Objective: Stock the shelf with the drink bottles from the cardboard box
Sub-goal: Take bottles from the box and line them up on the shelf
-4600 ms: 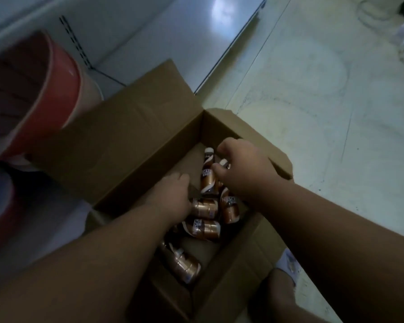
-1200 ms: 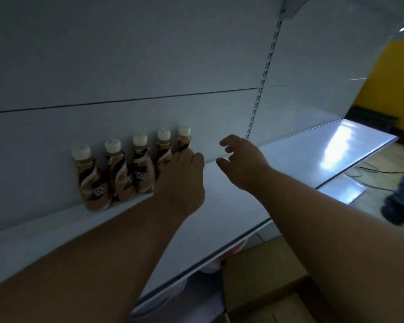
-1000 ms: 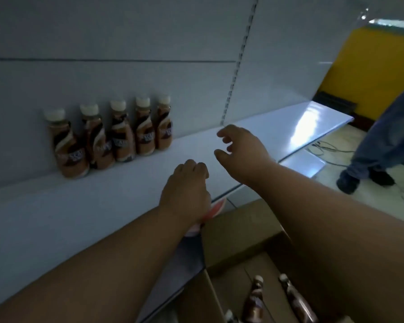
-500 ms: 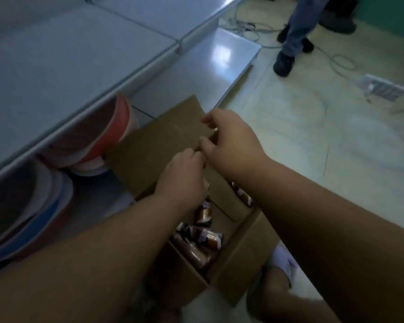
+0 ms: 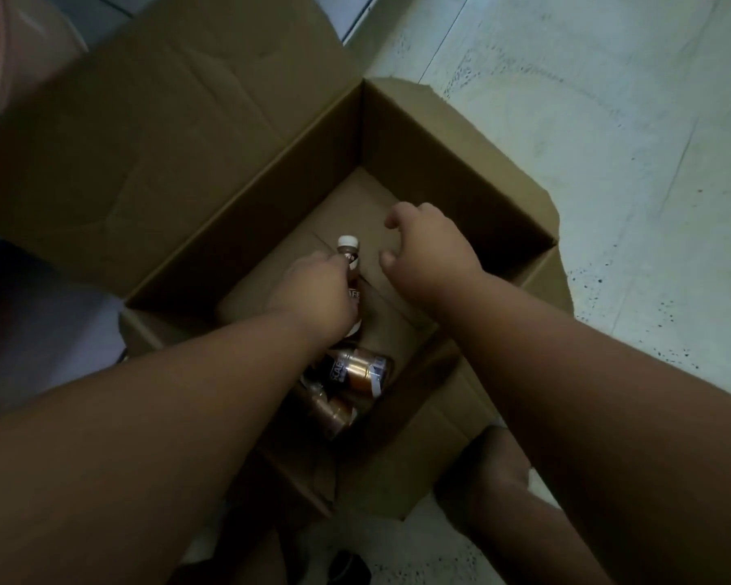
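A drink bottle (image 5: 350,263) lies on the bottom of the open cardboard box (image 5: 452,171), its long axis running away from the person, white cap at the far end. Only the cap, the neck and a strip of the brown label show; the left hand (image 5: 313,295) covers the rest. The fingers of that hand curl down around the bottle's body and appear closed on it, though their tips are hidden beneath the hand. Broken letters, something like "AFE", can be read on the label beside the knuckles.

Nearer the person, two more bottles (image 5: 355,371) lie on their sides in the box's shaded near corner, copper-brown with a white and blue band; partial letters like "CAF" show on the upper one, the lower one is too dark to read. The left forearm cuts off their left ends.

The right hand (image 5: 429,251) hovers over the bare box floor just right of the held bottle, fingers loosely apart and bent, holding nothing.

The box stands on a pale speckled floor (image 5: 608,120). A red, blurred object (image 5: 5,57) is cropped at the upper left corner.
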Motion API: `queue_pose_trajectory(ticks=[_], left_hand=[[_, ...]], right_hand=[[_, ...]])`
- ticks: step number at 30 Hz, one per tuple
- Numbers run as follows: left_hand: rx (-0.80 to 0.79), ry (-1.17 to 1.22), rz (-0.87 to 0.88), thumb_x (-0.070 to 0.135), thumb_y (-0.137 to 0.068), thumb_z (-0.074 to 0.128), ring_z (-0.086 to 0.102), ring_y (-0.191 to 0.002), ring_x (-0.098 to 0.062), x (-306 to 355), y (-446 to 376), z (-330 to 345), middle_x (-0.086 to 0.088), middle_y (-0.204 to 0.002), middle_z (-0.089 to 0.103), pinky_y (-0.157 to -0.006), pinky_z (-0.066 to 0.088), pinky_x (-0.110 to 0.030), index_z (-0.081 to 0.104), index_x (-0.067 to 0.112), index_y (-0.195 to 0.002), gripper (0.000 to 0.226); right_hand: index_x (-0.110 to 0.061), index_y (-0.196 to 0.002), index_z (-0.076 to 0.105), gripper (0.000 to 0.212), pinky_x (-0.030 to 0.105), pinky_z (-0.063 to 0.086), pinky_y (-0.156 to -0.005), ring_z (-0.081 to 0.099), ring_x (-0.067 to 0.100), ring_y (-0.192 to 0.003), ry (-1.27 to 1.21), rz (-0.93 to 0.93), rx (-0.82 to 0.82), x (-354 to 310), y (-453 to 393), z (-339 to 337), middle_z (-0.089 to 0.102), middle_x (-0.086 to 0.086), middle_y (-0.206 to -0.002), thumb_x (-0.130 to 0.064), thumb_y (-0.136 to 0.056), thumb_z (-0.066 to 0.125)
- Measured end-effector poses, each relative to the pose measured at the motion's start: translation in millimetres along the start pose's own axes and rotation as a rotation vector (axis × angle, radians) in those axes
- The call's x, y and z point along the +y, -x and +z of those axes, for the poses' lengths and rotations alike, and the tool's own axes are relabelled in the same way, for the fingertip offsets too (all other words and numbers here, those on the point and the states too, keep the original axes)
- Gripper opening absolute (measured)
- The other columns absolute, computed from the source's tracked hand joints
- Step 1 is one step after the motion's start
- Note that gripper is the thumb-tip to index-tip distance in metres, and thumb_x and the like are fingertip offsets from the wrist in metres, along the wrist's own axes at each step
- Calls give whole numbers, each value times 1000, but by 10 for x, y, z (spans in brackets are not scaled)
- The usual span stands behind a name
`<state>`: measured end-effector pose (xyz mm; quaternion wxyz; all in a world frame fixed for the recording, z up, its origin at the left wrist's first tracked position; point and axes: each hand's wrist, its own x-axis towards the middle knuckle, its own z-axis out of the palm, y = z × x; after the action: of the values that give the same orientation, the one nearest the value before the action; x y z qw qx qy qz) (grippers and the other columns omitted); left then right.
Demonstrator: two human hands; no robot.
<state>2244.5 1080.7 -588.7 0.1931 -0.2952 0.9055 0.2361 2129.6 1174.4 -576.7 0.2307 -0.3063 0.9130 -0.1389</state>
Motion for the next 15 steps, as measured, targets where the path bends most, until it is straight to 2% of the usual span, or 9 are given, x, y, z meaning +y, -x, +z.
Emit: queue_pose_trajectory(ticks=[3, 5, 9, 12, 13, 15], left_hand=[[-179, 47, -151, 33, -80, 68, 56, -94, -23, -67, -198, 184, -7, -109, 56, -75, 42, -33, 56, 17, -113, 39], [-205, 169, -280, 35, -81, 68, 58, -94, -25, -103, -318, 298, -7, -109, 59, -77, 47, -36, 51, 17, -116, 43], [-210, 380, -438, 41, -85, 63, 60, -99, -31, -135, -491, 505, -12, -115, 60, -87, 50, -42, 46, 14, -125, 51], [-220, 454, -495, 45, -79, 68, 59, -101, -31, -143, -562, 613, -11, -117, 59, -90, 50, -43, 45, 16, -127, 60], [-221, 473, -504, 45, -76, 70, 60, -100, -31, -154, -582, 642, -10, -117, 59, -89, 51, -44, 46, 17, -127, 63], [-243, 501, -494, 47, -69, 74, 62, -95, -30, -179, -604, 669, -10, -111, 61, -86, 53, -44, 48, 17, -124, 69]], right_hand=[[-22, -138, 42, 56, 50, 40, -100, 40, 34, -127, 217, 128, -191, 202, -180, 214, 39, 14, -144, -35, -87, 60], [-21, -141, 38, 57, 54, 33, -102, 33, 39, -131, 319, 207, -291, 279, -250, 323, 33, 17, -149, -33, -89, 55], [-18, -131, 48, 45, 50, 40, -96, 46, 35, -122, 168, 140, -217, 247, -284, 514, 52, 14, -134, -27, -87, 54], [-16, -134, 44, 48, 48, 37, -93, 40, 36, -121, 366, 244, -88, 310, -337, 603, 45, 17, -134, -27, -87, 49], [-18, -137, 41, 51, 48, 35, -94, 38, 37, -123, 382, 324, -134, 341, -364, 612, 41, 17, -137, -29, -88, 50], [-21, -145, 33, 60, 48, 37, -97, 40, 36, -126, 290, 403, -330, 369, -439, 681, 40, 16, -142, -31, -90, 56]])
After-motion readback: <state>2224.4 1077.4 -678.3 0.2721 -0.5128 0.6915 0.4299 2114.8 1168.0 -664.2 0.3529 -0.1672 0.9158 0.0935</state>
